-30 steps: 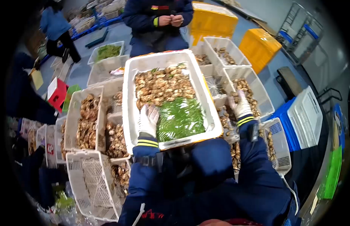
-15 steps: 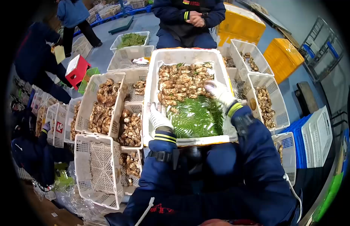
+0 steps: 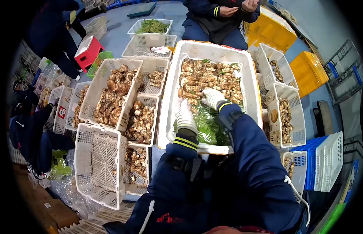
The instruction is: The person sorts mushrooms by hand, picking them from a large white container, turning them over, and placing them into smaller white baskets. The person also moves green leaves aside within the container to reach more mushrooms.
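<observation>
Rows of brown-and-white mushrooms (image 3: 212,76) lie on green fern leaves (image 3: 208,126) inside a white foam box (image 3: 168,113). My left hand (image 3: 184,116), in a white ribbed glove, is inside the box's left side, its extended fingers touching the left end of the nearest row. Close beside it, my right hand (image 3: 213,97), gloved alike, bends its fingers down at the near edge of the mushrooms. Whatever lies under those right fingertips is hidden.
Crates of mushrooms flank the box, including a large left crate (image 3: 111,97) and a right crate (image 3: 286,117). A tilted crate (image 3: 101,163) stands nearer left. Opposite sits a co-worker (image 3: 224,23). Beyond are a red stool (image 3: 87,52) and a yellow box (image 3: 308,73).
My right hand has moved left from the right end of the mushrooms, towards my left hand. My left hand has shifted from the box wall to the row's end. The view has turned slightly.
</observation>
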`<state>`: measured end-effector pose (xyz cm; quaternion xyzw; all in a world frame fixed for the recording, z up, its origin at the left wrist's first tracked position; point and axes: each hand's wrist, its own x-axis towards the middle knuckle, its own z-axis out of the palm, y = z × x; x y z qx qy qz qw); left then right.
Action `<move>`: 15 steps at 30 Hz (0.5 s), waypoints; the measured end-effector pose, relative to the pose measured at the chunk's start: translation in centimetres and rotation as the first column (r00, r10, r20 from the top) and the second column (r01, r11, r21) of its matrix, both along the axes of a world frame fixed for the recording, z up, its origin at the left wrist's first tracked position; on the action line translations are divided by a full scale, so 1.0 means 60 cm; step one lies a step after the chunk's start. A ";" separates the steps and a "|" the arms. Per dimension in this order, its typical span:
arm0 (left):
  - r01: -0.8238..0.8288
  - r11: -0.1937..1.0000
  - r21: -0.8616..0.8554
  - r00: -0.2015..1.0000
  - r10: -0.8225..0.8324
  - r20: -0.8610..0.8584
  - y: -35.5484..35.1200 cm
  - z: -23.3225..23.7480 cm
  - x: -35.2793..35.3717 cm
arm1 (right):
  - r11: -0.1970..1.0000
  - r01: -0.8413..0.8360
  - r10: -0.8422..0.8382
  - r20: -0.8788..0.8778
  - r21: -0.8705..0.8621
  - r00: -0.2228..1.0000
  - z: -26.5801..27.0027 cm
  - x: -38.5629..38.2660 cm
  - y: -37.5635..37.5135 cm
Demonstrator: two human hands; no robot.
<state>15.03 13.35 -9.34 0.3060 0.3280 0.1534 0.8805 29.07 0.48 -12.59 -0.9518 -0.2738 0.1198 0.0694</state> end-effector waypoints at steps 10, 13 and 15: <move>0.319 0.944 -0.089 0.948 -0.316 0.050 0.004 0.029 -0.017 | 0.803 0.195 0.330 -0.694 0.563 0.640 0.148 -0.037 -0.010; 0.270 0.961 -0.064 0.961 -0.264 0.086 0.013 0.028 -0.011 | 0.993 0.103 -0.091 -0.186 0.055 0.978 0.087 -0.027 -0.022; 0.220 0.971 -0.095 0.971 -0.208 0.121 0.010 0.016 -0.005 | 0.988 0.128 -0.125 -0.047 0.083 0.991 -0.003 0.000 -0.070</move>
